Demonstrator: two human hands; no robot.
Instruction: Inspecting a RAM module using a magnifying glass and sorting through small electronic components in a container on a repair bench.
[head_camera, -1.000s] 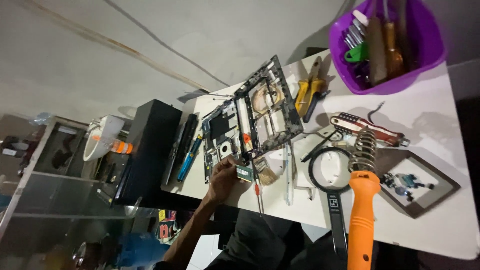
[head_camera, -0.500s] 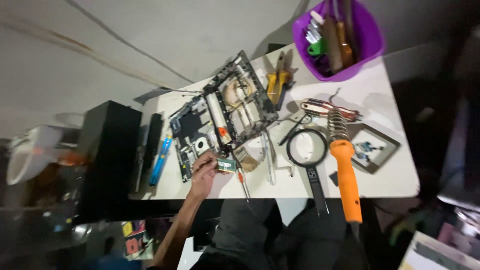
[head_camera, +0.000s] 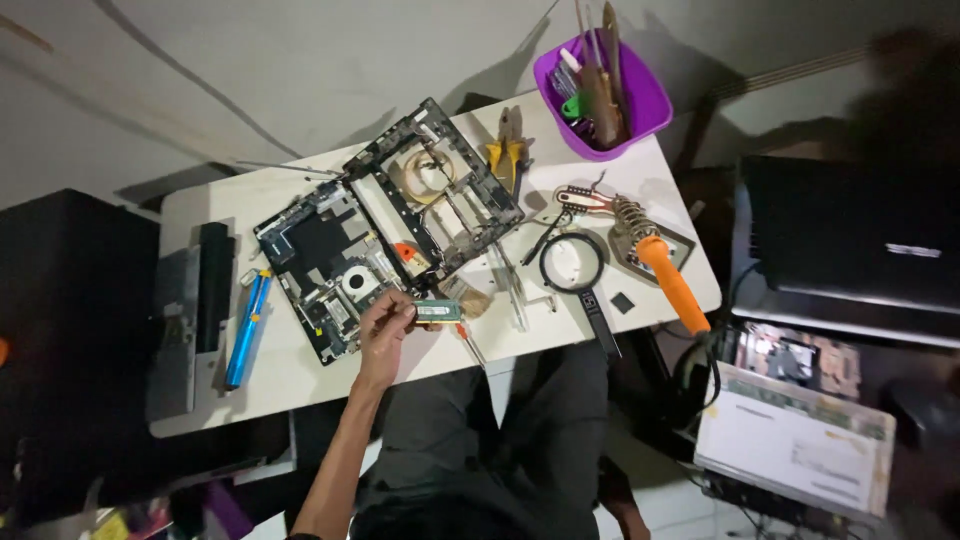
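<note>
My left hand (head_camera: 385, 325) reaches up from the bottom of the head view to the front edge of a white table (head_camera: 300, 375). Its fingers pinch one end of a small green memory module (head_camera: 438, 311), held flat just above the tabletop. Right behind the hand lies a stripped laptop base (head_camera: 330, 260) with a bare circuit board and a fan. A black frame part (head_camera: 440, 200) of the same laptop leans beside it. A small red-handled screwdriver (head_camera: 466, 342) lies just right of the module. My right hand is out of view.
A purple tub (head_camera: 640, 100) of tools stands at the back right. Yellow pliers (head_camera: 508, 155), a round magnifier (head_camera: 570, 263) and an orange-handled soldering iron (head_camera: 668, 275) lie on the right. A blue tool (head_camera: 245, 325) and black battery (head_camera: 213, 285) lie left. A closed laptop (head_camera: 850, 240) sits off-table.
The view has swung and levelled, so the table now sits more squarely. My left hand stays at the laptop base's front edge with the green module in its fingers.
</note>
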